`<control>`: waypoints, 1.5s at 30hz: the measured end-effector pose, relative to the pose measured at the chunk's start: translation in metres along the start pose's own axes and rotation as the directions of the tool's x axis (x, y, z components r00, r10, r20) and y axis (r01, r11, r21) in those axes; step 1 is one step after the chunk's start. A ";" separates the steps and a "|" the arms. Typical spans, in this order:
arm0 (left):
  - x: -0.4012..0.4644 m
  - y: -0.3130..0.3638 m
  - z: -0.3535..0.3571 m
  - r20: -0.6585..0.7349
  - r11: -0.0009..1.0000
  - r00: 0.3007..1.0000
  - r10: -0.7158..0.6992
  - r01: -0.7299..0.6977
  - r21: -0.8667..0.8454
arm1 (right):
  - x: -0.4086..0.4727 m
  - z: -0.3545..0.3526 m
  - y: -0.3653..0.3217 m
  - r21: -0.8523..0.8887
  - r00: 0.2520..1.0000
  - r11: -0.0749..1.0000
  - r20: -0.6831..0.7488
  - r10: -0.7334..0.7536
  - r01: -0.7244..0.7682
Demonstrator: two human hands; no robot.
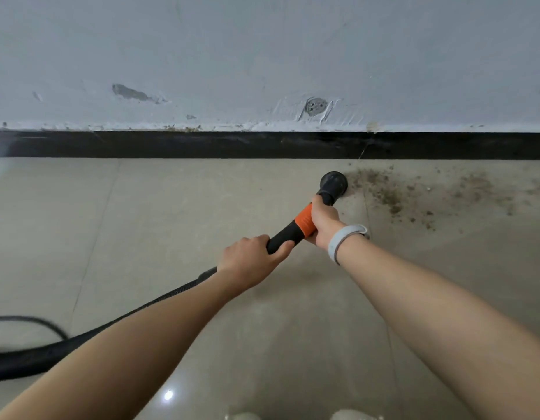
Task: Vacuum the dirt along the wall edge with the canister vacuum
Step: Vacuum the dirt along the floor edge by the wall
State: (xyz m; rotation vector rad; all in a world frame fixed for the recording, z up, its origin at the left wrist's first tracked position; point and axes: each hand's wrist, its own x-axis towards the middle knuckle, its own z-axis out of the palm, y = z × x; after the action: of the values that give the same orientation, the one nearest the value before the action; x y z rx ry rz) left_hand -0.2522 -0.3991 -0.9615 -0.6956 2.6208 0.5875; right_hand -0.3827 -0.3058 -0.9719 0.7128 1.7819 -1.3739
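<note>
Both hands, left (250, 257) and right (323, 221), curl tight round our wand (288, 233); nozzle (333, 183) sits at the dirt's (392, 195) nine-o'clock edge by the skirting (202, 145). Mid-sweep, we judge: next, push toward three o'clock.

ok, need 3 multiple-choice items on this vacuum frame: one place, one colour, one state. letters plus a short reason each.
1. Where does the dirt lie relative to the round nozzle?
A. To its right, by the skirting
B. To its left
C. Behind the person

2. What colour is the band on the wand?
A. Blue
B. Orange
C. Green

3. How is the wand held?
A. Left hand only
B. Right hand only
C. Both hands grip it

Answers:
1 A: the brown specks spread rightward from the nozzle below the black skirting.
2 B: an orange section sits beside the right hand.
3 C: the left hand wraps the black part nearer the hose, and the right hand's fingers curl round the wand nearer the nozzle.
</note>
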 end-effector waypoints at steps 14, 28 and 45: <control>-0.070 -0.092 0.015 -0.129 0.960 0.965 -0.228 0.201 -0.194 | -0.041 0.099 0.046 -0.146 0.987 0.989 0.161 0.020 0.004; -0.019 -0.092 -0.002 -0.205 0.954 0.939 -0.275 0.241 -0.176 | -0.032 0.117 0.019 0.125 0.931 0.989 0.363 0.033 -0.084; 0.003 0.012 -0.016 -0.079 0.985 0.985 -0.154 0.159 0.062 | 0.013 0.013 -0.021 0.142 0.916 0.983 0.397 0.054 -0.119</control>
State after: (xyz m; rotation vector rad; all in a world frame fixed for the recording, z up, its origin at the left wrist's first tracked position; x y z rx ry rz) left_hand -0.2654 -0.3984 -0.9457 -0.9078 2.6085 0.4326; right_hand -0.4031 -0.3238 -0.9730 0.5462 1.3192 -1.4946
